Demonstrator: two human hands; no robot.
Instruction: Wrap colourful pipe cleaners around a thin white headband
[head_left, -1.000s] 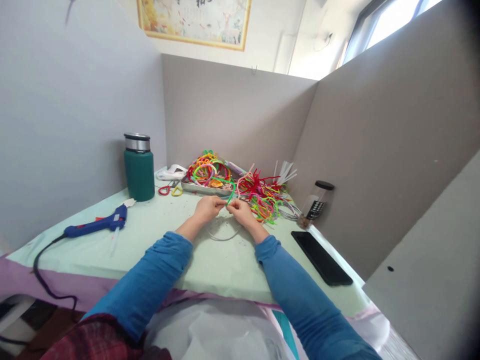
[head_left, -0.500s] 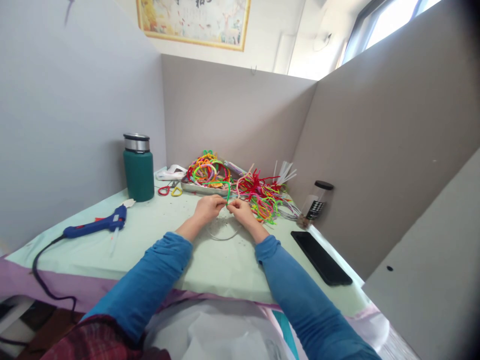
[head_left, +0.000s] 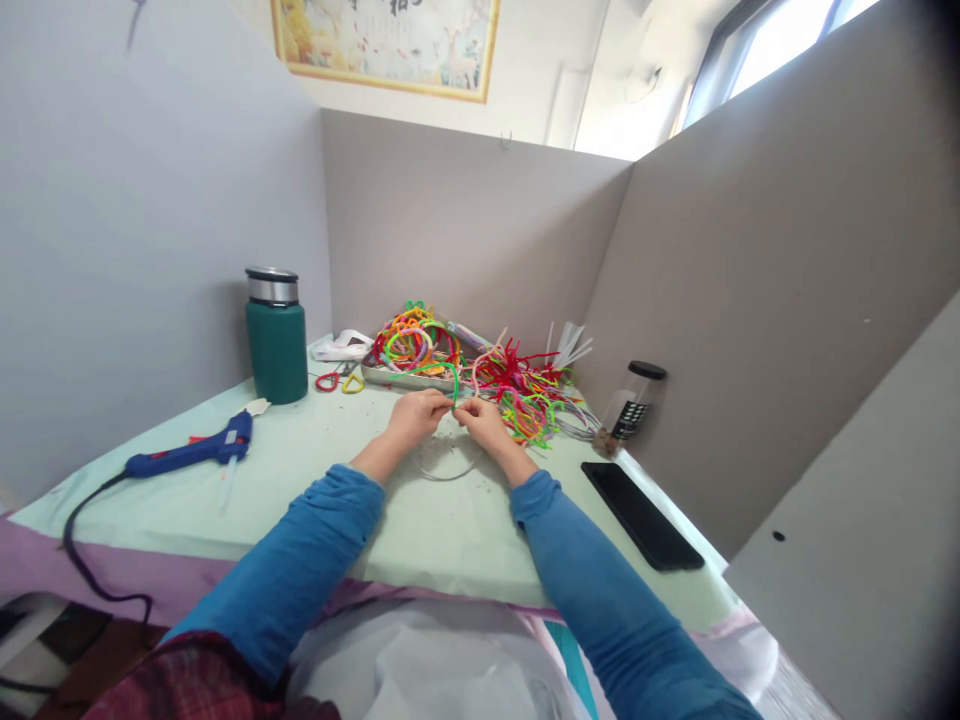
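Pinching green pipe cleaner [head_left: 448,375], tray [head_left: 405,378] holding hoops [head_left: 412,343]

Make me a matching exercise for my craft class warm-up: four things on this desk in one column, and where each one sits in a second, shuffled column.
Things:
1. glue gun
2. green flask
3. black phone
4. green pipe cleaner

Places:
A. flat on the table, off to the right, near the wall
B. pinched between the left hand and right hand
C. lying at the left with its cord running off the edge
D. upright by the left wall

Pairs: 1-C, 2-D, 3-A, 4-B
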